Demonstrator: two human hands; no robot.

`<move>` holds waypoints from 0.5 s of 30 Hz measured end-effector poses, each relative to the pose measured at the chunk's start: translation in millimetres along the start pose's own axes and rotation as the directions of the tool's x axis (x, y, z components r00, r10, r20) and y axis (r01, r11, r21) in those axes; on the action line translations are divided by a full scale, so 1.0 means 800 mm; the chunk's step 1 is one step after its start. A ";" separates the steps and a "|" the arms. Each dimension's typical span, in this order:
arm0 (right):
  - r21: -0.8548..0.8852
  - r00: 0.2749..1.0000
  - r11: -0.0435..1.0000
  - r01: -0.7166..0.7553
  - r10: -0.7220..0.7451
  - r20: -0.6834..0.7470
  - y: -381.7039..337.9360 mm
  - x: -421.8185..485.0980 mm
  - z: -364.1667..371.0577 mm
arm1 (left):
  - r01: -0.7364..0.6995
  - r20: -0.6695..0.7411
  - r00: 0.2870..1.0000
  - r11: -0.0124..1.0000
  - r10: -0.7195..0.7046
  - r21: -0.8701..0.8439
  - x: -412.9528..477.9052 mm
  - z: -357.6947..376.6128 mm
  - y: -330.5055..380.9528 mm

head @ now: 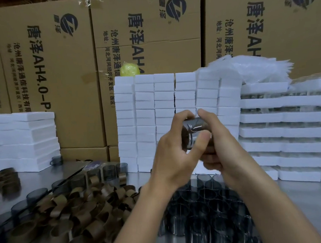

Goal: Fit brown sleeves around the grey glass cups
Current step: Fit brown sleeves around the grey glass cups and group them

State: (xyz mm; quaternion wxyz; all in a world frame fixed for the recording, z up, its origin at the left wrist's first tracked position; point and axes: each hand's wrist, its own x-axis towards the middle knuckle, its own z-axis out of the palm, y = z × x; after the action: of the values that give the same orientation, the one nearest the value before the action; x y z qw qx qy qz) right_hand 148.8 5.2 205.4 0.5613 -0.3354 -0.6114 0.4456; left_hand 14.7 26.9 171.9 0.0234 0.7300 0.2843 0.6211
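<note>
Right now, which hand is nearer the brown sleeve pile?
Left. The left hand grips the grey cup just above and right of the brown sleeve pile; the right hand holds the cup's far side, farther away.

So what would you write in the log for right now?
step: fitting sleeve | both hands: left hand and right hand grip grey glass cup | brown sleeve: on cup | spare sleeves: on table

We can't really see the cup — fingers cover most of it, sleeve edge lost in blur. Cardboard boxes get cut off up top, too.
</note>
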 end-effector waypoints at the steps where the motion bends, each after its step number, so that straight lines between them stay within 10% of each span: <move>1: -0.013 0.999 1.000 0.029 -0.029 -0.014 -0.002 -0.001 -0.003 | 0.022 0.055 0.998 1.000 -0.022 -0.003 0.002 -0.010 -0.002; 8: -0.123 0.947 0.963 0.238 -0.259 -0.192 -0.012 -0.007 -0.029 | 0.297 -0.111 0.948 0.954 -0.299 -0.033 -0.002 -0.109 -0.046; 15: -0.458 0.925 0.853 0.252 -0.351 -0.144 0.039 -0.044 -0.017 | 0.390 0.160 0.789 0.685 -0.593 0.615 -0.122 -0.135 -0.130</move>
State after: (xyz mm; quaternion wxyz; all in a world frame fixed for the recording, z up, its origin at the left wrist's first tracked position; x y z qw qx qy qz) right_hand 164.7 -12.7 162.6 0.6009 -0.3982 -0.6732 0.1649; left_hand -131.7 36.0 69.2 0.0303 0.6961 0.6301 0.3428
